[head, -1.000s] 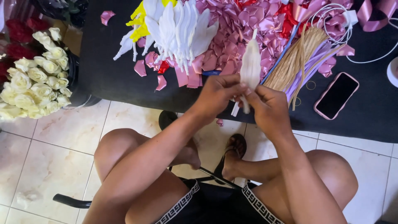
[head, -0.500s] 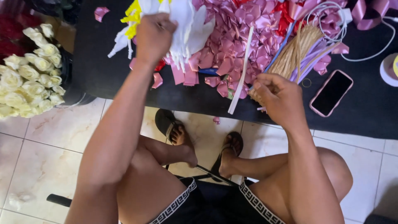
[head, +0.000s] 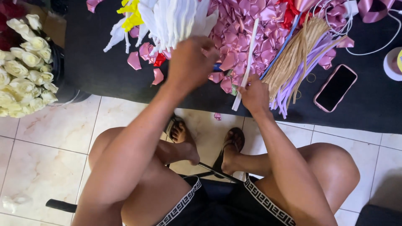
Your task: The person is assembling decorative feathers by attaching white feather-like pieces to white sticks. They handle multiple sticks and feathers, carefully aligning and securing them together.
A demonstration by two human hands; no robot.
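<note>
Black cloth-covered table [head: 104,75] spans the top of the view; person is seated at its near edge, knees below it over a pale tiled floor [head: 50,138].

Heap of pink satin ribbon petals [head: 243,29] lies beyond both hands, spread loose, probably so single pieces can be picked off the edge.

Bunch of cream fabric roses [head: 23,67] stands well to the left of the left hand, off the table edge, apart from the loose material.

Fan of white pointed ribbon petals [head: 176,19] lies just beyond the left hand [head: 190,62]. Left hand is reached forward, knuckles up, fingers curled down at the near edge of this fan; whether it has a petal pinched is hidden under the hand: cannot tell.

Bundle of straw-coloured and lilac thin sticks [head: 293,62] lies just right of the right hand, fanned toward it.

Long white slender stick [head: 248,62] runs from the right hand away across the pink heap. Right hand [head: 254,94] is closed around its near end, holding it steady on the table.

Pink-cased phone [head: 335,88] lies farther right, screen up, well apart.
</note>
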